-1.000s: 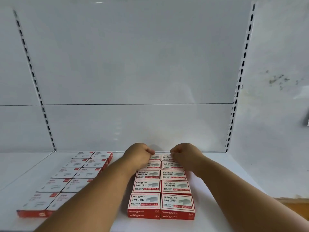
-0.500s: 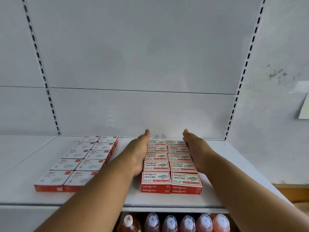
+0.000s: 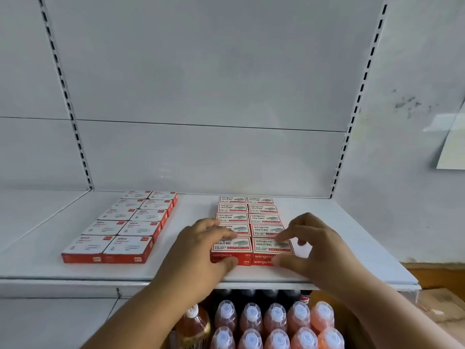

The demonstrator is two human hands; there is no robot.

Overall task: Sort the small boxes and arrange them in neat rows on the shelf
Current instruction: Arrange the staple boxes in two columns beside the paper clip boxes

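Two blocks of small red-and-white boxes lie flat on the white shelf (image 3: 337, 238), each in two neat columns. The paper clip boxes (image 3: 125, 222) are on the left and the staple boxes (image 3: 247, 214) in the middle. My left hand (image 3: 201, 248) rests its fingers on top of the front-left staple box (image 3: 234, 246), thumb against its red front face. My right hand (image 3: 312, 245) touches the top of the front-right staple box (image 3: 266, 244) with the index finger, thumb against its front. Its other fingers hang loosely above the shelf.
Slotted uprights (image 3: 362, 96) frame the white back panel. Below the shelf edge stand several capped drink bottles (image 3: 251, 323). A sheet of paper (image 3: 453, 147) hangs on the right wall, and a cardboard carton (image 3: 437, 306) sits at lower right.
Both hands drew back from the far end of the staple block, along its sides, to its front boxes. The view tilted down and now shows the bottles below.
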